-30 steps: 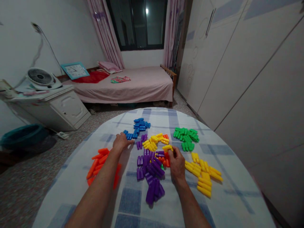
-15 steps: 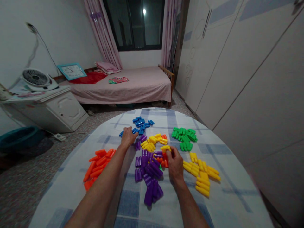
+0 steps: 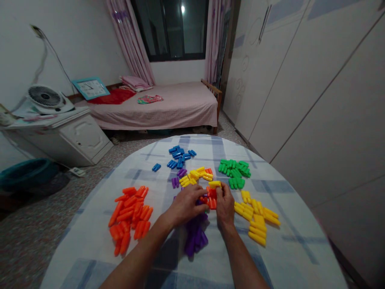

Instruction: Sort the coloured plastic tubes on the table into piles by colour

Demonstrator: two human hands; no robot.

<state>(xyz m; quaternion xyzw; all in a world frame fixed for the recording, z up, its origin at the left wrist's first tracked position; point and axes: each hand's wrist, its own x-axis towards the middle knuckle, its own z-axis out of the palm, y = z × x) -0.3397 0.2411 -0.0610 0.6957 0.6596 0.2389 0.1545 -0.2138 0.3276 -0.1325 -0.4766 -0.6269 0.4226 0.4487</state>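
Note:
My left hand (image 3: pixel 189 204) reaches over the middle pile, thumb and fingers apart around some small red blocks. Beneath it, partly covered, lie purple plastic blocks (image 3: pixel 195 237) shaped like joined rounded bars. Pinched in my right hand (image 3: pixel 225 204) is a yellow block (image 3: pixel 214 184), held just above red blocks (image 3: pixel 212 198) in the same pile. Just beyond the hands are more yellow blocks (image 3: pixel 192 177) and a few purple ones (image 3: pixel 175 182).
On the round table's checked cloth (image 3: pixel 294 257), a red-orange heap (image 3: pixel 129 216) lies left, blue blocks (image 3: pixel 177 154) at the back, green ones (image 3: pixel 234 168) back right and a yellow group (image 3: pixel 257 220) right. Past the table stand a bed (image 3: pixel 180 100) and a wardrobe (image 3: pixel 315 100).
My left hand has moved from beside the blue blocks back to the middle pile, uncovering a blue block at the left. My right hand, still with the yellow block, has barely shifted.

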